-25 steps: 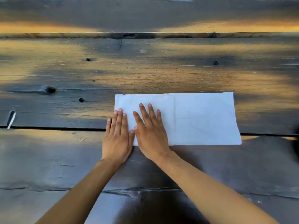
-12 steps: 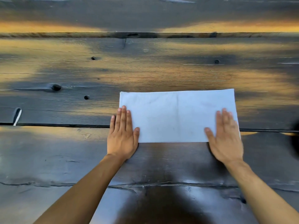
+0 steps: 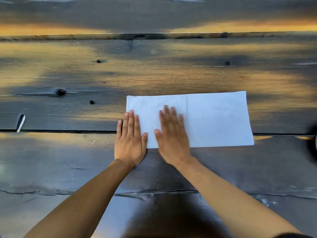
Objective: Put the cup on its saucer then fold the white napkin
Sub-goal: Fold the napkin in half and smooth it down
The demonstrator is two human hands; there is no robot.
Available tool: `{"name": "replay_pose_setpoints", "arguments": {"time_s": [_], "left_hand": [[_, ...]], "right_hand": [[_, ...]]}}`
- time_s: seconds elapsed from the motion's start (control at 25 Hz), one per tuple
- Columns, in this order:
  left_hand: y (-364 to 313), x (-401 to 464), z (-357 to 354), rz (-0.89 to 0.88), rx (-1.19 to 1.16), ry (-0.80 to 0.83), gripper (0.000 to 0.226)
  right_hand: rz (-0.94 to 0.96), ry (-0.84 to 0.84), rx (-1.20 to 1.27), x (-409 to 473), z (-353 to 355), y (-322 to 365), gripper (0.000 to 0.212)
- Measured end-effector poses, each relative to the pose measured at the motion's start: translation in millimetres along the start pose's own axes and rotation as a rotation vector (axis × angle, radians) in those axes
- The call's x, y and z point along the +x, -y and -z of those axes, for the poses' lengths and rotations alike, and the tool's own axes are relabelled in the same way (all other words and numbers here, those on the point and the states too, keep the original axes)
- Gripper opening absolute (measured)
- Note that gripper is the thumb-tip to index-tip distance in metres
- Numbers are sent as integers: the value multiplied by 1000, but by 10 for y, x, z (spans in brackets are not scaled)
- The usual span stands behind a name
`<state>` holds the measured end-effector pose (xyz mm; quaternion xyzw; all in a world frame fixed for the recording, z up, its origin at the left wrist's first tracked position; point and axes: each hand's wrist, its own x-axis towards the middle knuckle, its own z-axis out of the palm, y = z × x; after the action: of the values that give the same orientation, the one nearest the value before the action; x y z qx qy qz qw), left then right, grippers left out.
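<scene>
Table (image 3: 171,73): I see dark, weathered wooden planks running left to right, with knots, small holes and a long seam passing under the napkin's near part. Warm orange light lies in streaks across the far boards.

White napkin (image 3: 217,117): it lies flat on the table a little right of centre, as a long rectangle with its long sides running left to right. A faint vertical crease shows near its middle. Its near edge sits just past the seam between planks.

Right hand (image 3: 173,136): I see it palm down on the left part of the napkin, heel over the near edge, fingers (image 3: 169,114) spread and stretched flat. It grips nothing; it only presses on the cloth. It looks blurred in my view.

Left hand (image 3: 130,140): palm down at the napkin's near left corner, partly on the cloth and partly on the bare table. The fingers (image 3: 131,121) are straight and close together, holding nothing, thumb lying on the napkin's near edge. The two hands sit just beside each other, not touching.

Dark round shape (image 3: 313,145): cut off at the right edge; I cannot tell what it is.
</scene>
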<state>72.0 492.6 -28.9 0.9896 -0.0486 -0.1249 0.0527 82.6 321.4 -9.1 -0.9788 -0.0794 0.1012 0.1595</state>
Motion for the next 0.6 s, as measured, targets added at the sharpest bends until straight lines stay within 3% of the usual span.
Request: {"name": "replay_pose_setpoints", "arguments": {"time_s": [0.16,0.36,0.48,0.6], "left_hand": [[3,3,-15,-17,10,-9,70],[1,-7,0,0,16,16,71],[-5,-6,10,3,26,23,71],[-15,4,28,10,15,31,71]], "right_hand": [[86,72,-125,80,-215,79,62],[48,39,-246,-264,-5,-1063,64],[-80,34,-269,-539,241,-1838,66],[-140,40,-273,-662,378,-2117,67]]}}
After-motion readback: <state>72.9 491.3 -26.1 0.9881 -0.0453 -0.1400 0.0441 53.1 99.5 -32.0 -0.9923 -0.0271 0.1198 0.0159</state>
